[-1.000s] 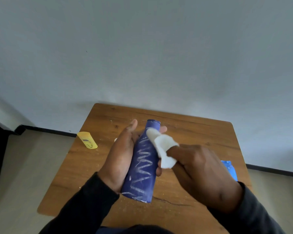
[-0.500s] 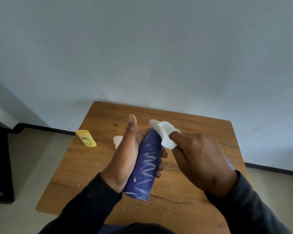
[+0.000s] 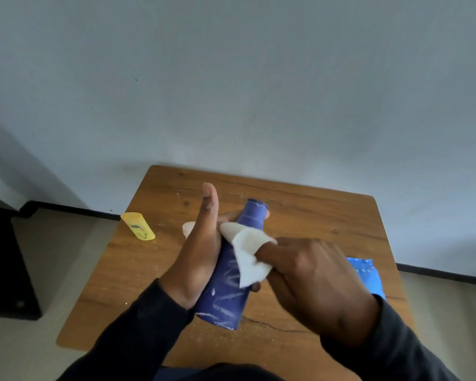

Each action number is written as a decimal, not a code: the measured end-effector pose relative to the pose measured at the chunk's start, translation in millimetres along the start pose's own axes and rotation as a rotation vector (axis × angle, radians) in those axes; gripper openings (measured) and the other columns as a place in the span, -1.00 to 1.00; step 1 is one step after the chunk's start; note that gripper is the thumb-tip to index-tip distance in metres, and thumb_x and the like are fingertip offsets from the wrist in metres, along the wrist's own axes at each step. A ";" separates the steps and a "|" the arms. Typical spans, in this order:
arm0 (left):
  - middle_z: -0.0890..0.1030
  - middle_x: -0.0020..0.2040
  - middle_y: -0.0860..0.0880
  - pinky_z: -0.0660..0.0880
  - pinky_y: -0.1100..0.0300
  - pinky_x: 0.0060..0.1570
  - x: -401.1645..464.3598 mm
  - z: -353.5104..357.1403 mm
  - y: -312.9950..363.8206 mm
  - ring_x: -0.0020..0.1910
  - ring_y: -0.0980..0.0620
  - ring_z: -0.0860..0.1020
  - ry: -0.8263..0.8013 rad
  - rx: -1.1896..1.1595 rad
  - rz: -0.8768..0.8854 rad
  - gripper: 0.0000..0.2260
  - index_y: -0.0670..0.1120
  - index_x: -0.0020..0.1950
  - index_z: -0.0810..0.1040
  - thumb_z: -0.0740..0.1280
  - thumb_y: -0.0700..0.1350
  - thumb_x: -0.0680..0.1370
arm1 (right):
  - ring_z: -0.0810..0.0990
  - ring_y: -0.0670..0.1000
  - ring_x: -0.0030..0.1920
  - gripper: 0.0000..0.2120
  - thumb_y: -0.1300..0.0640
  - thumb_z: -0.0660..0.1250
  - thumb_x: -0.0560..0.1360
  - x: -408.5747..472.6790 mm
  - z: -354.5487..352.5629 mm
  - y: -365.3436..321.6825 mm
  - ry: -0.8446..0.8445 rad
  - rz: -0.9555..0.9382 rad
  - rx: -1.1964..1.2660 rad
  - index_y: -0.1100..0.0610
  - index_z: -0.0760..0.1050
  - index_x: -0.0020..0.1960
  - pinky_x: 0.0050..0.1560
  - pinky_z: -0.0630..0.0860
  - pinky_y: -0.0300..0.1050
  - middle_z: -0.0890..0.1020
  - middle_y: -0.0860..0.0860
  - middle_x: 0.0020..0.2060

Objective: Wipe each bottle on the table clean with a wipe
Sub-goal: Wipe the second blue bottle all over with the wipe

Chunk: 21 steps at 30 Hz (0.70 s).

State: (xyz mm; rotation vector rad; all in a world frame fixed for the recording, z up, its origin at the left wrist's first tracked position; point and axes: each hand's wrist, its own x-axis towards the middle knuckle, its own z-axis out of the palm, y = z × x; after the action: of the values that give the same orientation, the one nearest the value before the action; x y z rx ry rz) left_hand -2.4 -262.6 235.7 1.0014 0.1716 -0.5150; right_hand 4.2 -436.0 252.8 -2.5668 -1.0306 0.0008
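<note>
Left hand [image 3: 201, 251] is wrapped around the bottle [image 3: 231, 273] with the thumb sticking straight up, holding it tilted above the table [image 3: 327, 215], neck pointing away. Right hand [image 3: 313, 281] pinches the wipe [image 3: 248, 254] and presses it on the bottle just past the left fingers, below the neck. Risk as I see it: white scribbles below the wipe aren't touched yet, and the left palm covers one whole side, so without rotating the bottle that side stays dirty. Pushing hard could also slide it through the grip. Versus half a second ago, the wipe has come down off the top toward the shoulder. The yellow bottle [image 3: 138, 225] left of the grip isn't wiped yet.
</note>
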 end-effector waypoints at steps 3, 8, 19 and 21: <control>0.60 -0.17 -0.24 0.59 0.09 -0.31 -0.3 -1.1 -0.6 -0.33 -0.12 0.58 -0.052 0.018 0.029 -0.11 -0.15 0.25 0.60 0.00 0.55 0.39 | 0.38 0.02 -0.51 -0.89 0.05 0.09 0.47 5.8 -9.7 13.3 0.132 0.084 -0.022 -0.05 0.39 -0.08 -0.48 0.11 -0.22 0.46 -0.11 -0.40; 0.59 -0.16 -0.27 0.56 0.01 -0.17 5.4 3.6 3.0 -0.19 -0.22 0.59 0.026 0.003 0.027 -0.08 -0.16 0.24 0.65 0.01 0.54 0.33 | 0.54 0.11 -0.42 -0.81 0.02 0.12 0.45 0.3 -1.5 -2.0 0.009 -0.040 -0.005 -0.08 0.46 0.00 -0.52 0.30 -0.18 0.60 -0.08 -0.31; 0.61 -0.16 -0.26 0.62 0.04 -0.26 8.8 -1.3 11.5 -0.26 -0.16 0.62 -0.044 -0.076 0.005 -0.04 -0.21 0.33 0.59 -0.05 0.53 0.38 | 0.51 0.15 -0.44 -0.89 0.06 0.12 0.46 3.2 -5.5 6.1 0.105 -0.027 0.003 -0.05 0.39 -0.05 -0.55 0.37 -0.06 0.56 -0.06 -0.35; 0.60 -0.15 -0.28 0.59 0.07 -0.35 8.4 -2.8 12.3 -0.35 -0.14 0.60 -0.060 -0.090 0.011 -0.04 -0.23 0.38 0.52 -0.03 0.52 0.40 | 0.47 0.11 -0.47 -0.91 0.07 0.12 0.45 6.2 -8.9 13.7 0.158 0.029 -0.018 -0.03 0.39 -0.09 -0.57 0.33 -0.07 0.53 -0.08 -0.38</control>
State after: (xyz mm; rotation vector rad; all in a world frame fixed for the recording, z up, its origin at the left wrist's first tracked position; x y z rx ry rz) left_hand 11.1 -257.8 240.4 0.8976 0.1346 -0.5222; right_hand 19.1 -443.9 257.2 -2.5503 -0.9384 -0.2012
